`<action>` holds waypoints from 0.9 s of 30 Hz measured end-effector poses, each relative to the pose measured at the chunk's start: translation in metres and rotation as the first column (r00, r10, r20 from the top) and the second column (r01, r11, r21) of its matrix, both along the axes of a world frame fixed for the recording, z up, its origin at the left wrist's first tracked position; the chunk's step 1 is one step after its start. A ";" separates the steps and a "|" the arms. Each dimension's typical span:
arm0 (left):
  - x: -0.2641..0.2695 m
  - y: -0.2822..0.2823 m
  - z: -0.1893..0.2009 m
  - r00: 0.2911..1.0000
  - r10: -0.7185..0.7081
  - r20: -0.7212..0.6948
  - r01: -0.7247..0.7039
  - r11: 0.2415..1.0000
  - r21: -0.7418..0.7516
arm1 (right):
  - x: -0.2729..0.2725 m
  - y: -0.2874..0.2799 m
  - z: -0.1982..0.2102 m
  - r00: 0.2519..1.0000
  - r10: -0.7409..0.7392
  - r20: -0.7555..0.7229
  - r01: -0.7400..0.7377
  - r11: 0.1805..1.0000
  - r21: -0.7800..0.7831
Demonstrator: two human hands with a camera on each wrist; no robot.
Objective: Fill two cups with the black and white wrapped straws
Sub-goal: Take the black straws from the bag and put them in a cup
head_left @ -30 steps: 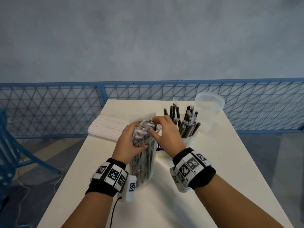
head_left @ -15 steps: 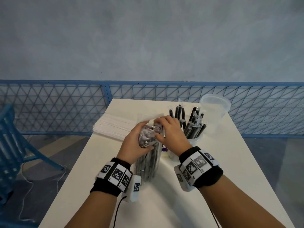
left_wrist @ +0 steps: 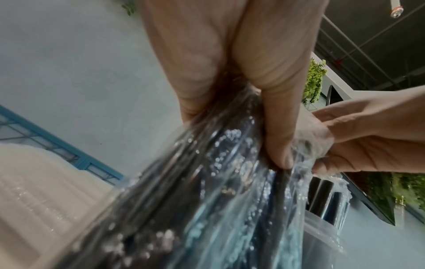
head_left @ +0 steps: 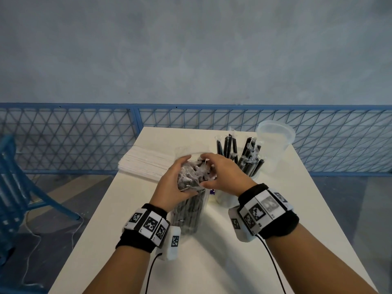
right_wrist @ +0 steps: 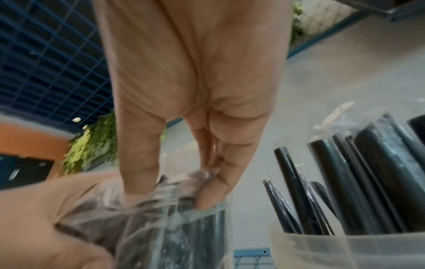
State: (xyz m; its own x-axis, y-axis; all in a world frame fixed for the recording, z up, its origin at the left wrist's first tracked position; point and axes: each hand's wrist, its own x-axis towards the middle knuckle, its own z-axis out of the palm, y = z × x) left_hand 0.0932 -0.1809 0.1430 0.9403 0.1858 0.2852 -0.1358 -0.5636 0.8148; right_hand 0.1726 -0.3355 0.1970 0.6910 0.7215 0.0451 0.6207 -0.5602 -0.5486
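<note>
Bag [head_left: 191, 200] of black straws stands on the tabletop [head_left: 135, 209]; my left hand [head_left: 172, 187] grips it, right hand [head_left: 224, 177] pinches inside; I'd pull few straws straight up

A: Surface?
B: White table [head_left: 212, 262], its far edge near the blue mesh fence [head_left: 63, 141].
A: What's sitting on it?
B: A flat stack of white wrapped straws [head_left: 146, 164] at the far left. A clear bag of black straws [head_left: 188, 211] standing upright in the middle, bottom end on the tabletop. Just right of it, a translucent cup [head_left: 224, 200] holding black wrapped straws [head_left: 248, 162] that fan upward. An empty clear cup [head_left: 273, 145] at the far right corner, just behind the filled one.
A: Anything else on it?
B: A small purple-marked label [head_left: 212, 192] between bag and filled cup; can't read it.
</note>
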 end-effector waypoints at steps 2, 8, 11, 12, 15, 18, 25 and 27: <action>0.001 -0.002 0.000 1.000 -0.008 0.008 0.007 1.000 0.015 | -0.003 0.003 -0.004 0.998 -0.048 0.035 0.050 0.996 -0.068; 0.002 -0.002 -0.003 1.000 -0.017 0.011 0.016 1.000 0.022 | -0.003 0.002 -0.012 0.997 -0.017 0.082 0.021 0.998 -0.054; 0.001 0.000 -0.003 1.000 -0.017 0.003 0.017 1.000 0.007 | -0.002 0.004 -0.012 0.998 0.024 0.051 -0.021 0.998 -0.067; 0.001 0.000 -0.004 1.000 -0.011 0.001 0.011 1.000 0.002 | -0.001 0.004 -0.015 1.000 0.023 0.007 -0.023 0.999 -0.042; 0.001 0.003 -0.004 1.000 0.007 -0.005 -0.007 1.000 -0.006 | -0.002 0.004 -0.029 0.980 0.010 -0.198 0.026 0.984 0.177; 0.002 0.005 -0.004 1.000 -0.020 -0.018 0.020 1.000 0.000 | -0.005 0.009 -0.042 0.937 0.036 -0.349 0.083 0.944 0.320; 0.002 0.002 -0.001 0.995 -0.082 -0.064 0.080 0.996 -0.025 | 0.004 0.015 -0.045 0.842 0.090 -0.532 0.147 0.910 0.387; 0.001 0.001 -0.001 0.994 -0.079 -0.071 0.078 0.997 -0.023 | 0.002 0.015 -0.050 0.803 0.130 -0.581 0.166 0.888 0.429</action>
